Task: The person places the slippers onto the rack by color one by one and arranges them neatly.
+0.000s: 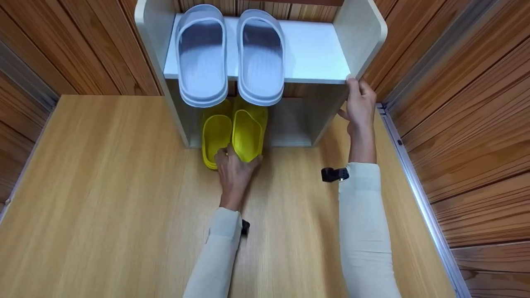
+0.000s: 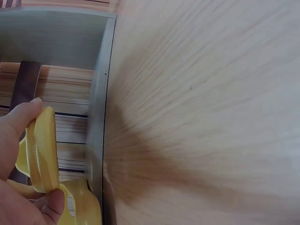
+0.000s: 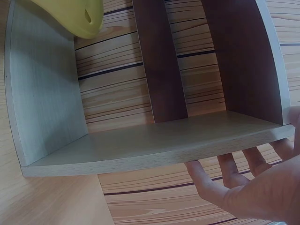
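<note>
My left hand [image 1: 235,170] pinches the heel end of the right yellow clog [image 1: 247,134], thumb on one side and fingers on the other. In the left wrist view that clog [image 2: 46,150] is raised off the bottom board. Beside it in the lower compartment stands the other yellow clog [image 1: 216,134], partly behind the hand. With its thumb at the front edge and fingers along the outer face, my right hand [image 1: 361,103] holds the right side panel of the shoe rack [image 1: 360,37] near the upper shelf.
Two grey clogs, a left one [image 1: 203,62] and a right one [image 1: 261,58], stand on the white upper shelf [image 1: 314,54] and overhang its front. Wood-plank walls [image 1: 476,136] surround the light wooden floor [image 1: 112,198]. A metal rail [image 1: 422,194] runs along the right side.
</note>
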{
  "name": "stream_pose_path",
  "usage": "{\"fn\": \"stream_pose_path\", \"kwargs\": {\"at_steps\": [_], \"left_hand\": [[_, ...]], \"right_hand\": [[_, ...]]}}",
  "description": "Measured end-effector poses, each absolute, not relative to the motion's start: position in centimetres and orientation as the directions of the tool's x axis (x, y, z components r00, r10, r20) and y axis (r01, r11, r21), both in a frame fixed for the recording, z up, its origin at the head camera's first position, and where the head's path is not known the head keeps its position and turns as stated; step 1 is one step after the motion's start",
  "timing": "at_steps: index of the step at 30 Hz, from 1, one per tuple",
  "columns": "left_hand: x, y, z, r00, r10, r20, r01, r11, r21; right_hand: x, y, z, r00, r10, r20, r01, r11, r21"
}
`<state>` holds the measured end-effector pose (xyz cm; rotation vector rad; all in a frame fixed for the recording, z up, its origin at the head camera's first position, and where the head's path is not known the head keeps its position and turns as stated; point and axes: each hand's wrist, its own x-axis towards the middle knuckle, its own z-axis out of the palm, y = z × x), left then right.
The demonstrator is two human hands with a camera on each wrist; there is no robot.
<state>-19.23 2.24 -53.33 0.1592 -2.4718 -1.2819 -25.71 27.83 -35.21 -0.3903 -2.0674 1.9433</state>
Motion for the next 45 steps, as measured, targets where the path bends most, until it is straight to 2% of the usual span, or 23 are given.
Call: {"fn": "stream_pose_path", "kwargs": {"at_steps": [6, 13, 20, 34, 45], "left_hand": [[-19.6, 2.2, -53.7, -0.940, -0.273, 0.203, 0.013, 0.566, 0.824], [-20.2, 2.6, -53.8, -0.941, -0.260, 0.216, 0.035, 0.559, 0.828], [-20.5, 3.3, -54.3, -0.943, -0.285, 0.172, -0.025, 0.576, 0.817], [-21.4, 4.9, -55.4, -0.928, -0.300, 0.221, -0.038, 0.666, 0.745], [-21.3, 5.3, -55.5, -0.939, -0.303, 0.164, -0.080, 0.654, 0.752]], "right_hand": [[-25.7, 27.5, -35.5, -0.932, 0.361, 0.021, -0.002, 0.054, -0.999], [-25.8, 27.7, -35.3, -0.926, 0.375, 0.028, -0.013, 0.043, -0.999], [-25.8, 27.7, -35.4, -0.931, 0.363, 0.035, -0.026, 0.029, -0.999], [-25.6, 28.0, -35.4, -0.930, 0.363, 0.051, -0.038, 0.043, -0.998], [-25.6, 28.0, -35.4, -0.931, 0.364, 0.026, -0.011, 0.044, -0.999]]}}
